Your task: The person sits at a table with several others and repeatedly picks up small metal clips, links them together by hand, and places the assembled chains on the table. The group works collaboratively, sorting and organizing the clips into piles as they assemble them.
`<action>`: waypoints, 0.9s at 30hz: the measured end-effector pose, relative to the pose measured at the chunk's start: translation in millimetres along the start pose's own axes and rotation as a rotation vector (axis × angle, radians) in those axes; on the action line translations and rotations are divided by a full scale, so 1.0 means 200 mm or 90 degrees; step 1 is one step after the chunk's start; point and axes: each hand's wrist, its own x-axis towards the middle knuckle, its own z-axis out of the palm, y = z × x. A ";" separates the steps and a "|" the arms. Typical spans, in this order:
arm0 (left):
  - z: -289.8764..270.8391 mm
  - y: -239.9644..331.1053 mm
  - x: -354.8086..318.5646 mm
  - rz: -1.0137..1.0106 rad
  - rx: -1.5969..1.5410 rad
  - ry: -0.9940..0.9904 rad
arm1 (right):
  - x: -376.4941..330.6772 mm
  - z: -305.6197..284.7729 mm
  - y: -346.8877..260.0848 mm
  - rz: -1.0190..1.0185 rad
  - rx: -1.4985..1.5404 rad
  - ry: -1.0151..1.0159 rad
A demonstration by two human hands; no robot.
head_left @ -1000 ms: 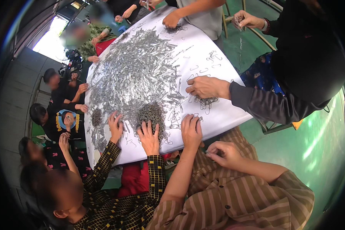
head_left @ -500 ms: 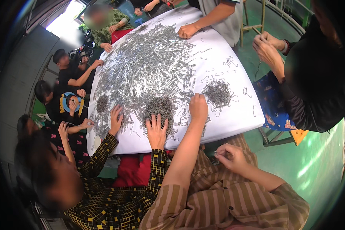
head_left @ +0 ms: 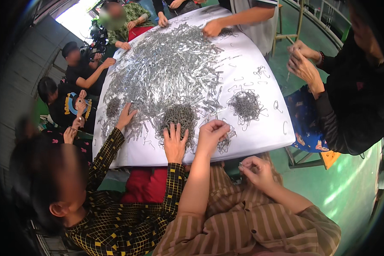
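My left hand is over the near edge of the white-covered table, fingers closed in a pinch. Whatever lies between those fingertips is too small to make out. Just beside it is a small cluster of bent wire hooks. Low in front of my body, off the table edge, my right hand pinches a small shiny metal piece between thumb and fingers. Beyond my left hand spreads a big heap of thin silvery metal pieces. A rounded pile of wire hooks sits to the right.
At my left, a co-worker in a checked sleeve rests one hand against a dark wire pile. Other people's hands work around the table. A person in black sits at the right, near a stool.
My left hand has drawn back toward me from the edge of the metal heap, uncovering the small hook cluster. My right hand stays nearly in place, still pinching the metal piece.
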 end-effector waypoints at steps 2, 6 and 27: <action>0.02 0.02 -0.14 0.026 0.054 -0.076 | 0.00 0.01 0.00 0.008 -0.004 0.029; 0.01 0.03 -0.34 0.058 0.021 -0.203 | 0.02 0.03 0.00 -0.003 -0.011 0.060; 0.05 -0.08 -0.56 0.151 0.132 -0.152 | 0.18 -0.07 0.08 -0.228 -0.101 -0.030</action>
